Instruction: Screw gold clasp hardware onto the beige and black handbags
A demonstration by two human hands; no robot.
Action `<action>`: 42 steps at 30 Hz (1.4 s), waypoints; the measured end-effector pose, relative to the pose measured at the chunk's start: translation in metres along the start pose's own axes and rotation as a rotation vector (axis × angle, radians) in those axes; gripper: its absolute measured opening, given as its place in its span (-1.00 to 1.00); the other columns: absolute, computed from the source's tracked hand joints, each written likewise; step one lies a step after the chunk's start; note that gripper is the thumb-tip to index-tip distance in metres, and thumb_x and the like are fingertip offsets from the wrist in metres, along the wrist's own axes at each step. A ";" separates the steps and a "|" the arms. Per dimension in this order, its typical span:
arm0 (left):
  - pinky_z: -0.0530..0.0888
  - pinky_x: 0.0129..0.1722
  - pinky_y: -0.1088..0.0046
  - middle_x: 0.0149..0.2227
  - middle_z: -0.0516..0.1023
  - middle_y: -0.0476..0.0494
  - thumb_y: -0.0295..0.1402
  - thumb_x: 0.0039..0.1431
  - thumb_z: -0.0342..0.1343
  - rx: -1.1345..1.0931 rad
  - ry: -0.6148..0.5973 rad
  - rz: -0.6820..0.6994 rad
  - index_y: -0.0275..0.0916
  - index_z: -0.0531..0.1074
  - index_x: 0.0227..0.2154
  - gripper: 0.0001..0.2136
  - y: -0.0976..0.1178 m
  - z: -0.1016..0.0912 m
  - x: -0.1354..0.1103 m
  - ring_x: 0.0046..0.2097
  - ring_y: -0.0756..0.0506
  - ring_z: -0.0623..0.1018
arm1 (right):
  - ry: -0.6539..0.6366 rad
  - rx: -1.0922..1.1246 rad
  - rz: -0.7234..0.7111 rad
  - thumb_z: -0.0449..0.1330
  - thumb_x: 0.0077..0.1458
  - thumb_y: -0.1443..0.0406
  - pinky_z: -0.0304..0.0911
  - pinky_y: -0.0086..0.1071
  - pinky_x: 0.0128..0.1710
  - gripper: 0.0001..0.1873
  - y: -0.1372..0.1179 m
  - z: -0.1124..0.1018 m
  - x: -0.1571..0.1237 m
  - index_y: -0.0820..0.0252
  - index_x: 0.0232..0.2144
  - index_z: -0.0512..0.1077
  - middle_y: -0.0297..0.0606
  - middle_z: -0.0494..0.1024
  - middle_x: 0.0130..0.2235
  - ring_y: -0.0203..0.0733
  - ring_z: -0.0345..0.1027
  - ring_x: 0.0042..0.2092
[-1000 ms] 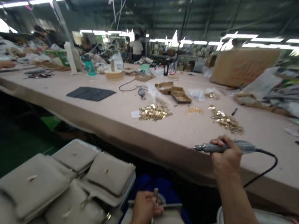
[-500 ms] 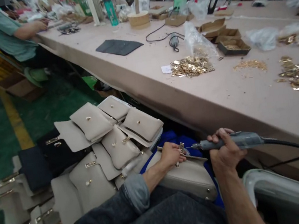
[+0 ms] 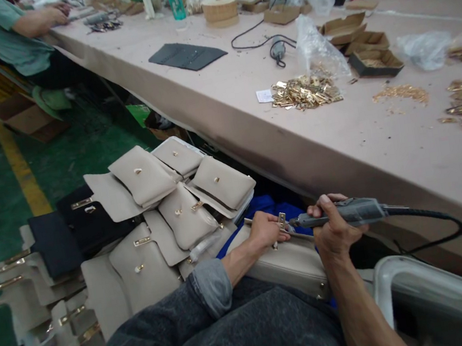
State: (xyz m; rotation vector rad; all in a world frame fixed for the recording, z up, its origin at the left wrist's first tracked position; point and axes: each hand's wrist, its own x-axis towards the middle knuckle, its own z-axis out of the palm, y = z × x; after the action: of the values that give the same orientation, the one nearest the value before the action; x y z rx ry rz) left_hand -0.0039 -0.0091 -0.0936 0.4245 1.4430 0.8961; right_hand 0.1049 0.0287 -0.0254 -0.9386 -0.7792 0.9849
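A beige handbag rests by my lap, its flap edge raised. My left hand pinches that flap beside a small gold metal plate, fingers closed. Wrapped around a grey electric screwdriver is my right hand, which points the tool leftward. The screwdriver's tip meets the gold plate or sits just short of it; I cannot tell which. A black cable trails from the tool's rear.
Several beige bags and a black bag are piled at left. The long table bears gold hardware, small boxes and plastic bags. A white-rimmed bin stands at lower right. Another person works at far left.
My right hand has brought the screwdriver left, so its tip is now at the gold plate. My left hand still holds the flap. The view has shifted slightly.
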 end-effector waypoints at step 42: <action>0.61 -0.47 0.48 -0.45 0.65 -0.31 -0.77 0.14 0.04 -0.019 -0.056 0.013 -0.48 0.62 -0.42 -0.75 0.003 -0.001 -0.006 -0.47 -0.12 0.67 | -0.501 -0.332 -0.017 0.45 0.08 0.21 0.34 -0.37 -0.52 -0.77 0.013 -0.006 0.001 0.20 -0.37 0.51 -0.32 0.47 -0.43 -0.29 0.33 -0.51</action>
State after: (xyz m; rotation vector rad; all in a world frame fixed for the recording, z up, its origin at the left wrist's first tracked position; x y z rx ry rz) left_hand -0.0055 -0.0116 -0.0877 0.4415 1.3809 0.9013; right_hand 0.1066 0.0315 -0.0396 -0.9745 -1.4020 1.1123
